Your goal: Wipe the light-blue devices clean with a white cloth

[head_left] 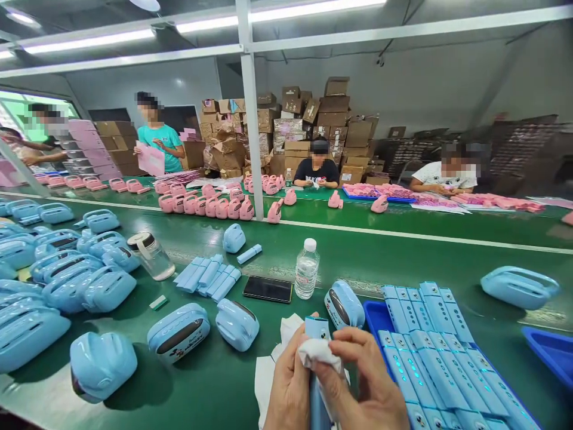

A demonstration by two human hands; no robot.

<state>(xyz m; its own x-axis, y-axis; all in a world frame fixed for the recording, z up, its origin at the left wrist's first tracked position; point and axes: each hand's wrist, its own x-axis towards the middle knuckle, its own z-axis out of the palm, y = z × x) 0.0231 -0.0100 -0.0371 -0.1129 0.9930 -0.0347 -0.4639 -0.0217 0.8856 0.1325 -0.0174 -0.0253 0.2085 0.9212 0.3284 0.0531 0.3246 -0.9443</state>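
A long light-blue plastic panel was gripped between the hands, its top end showing beyond the fingers. It was held along its edge by the left hand, while a wadded white cloth was pinched by the right hand against it. For what seemed a wipe, firm backing from the left palm was advisable, with the cloth kept flat and lightly pressed, lest the small dark mark near the end be scuffed. Just right of the grip, similar light-blue panels were laid in a deep-blue plastic tray; just beyond, a glossy light-blue rounded casing was placed.
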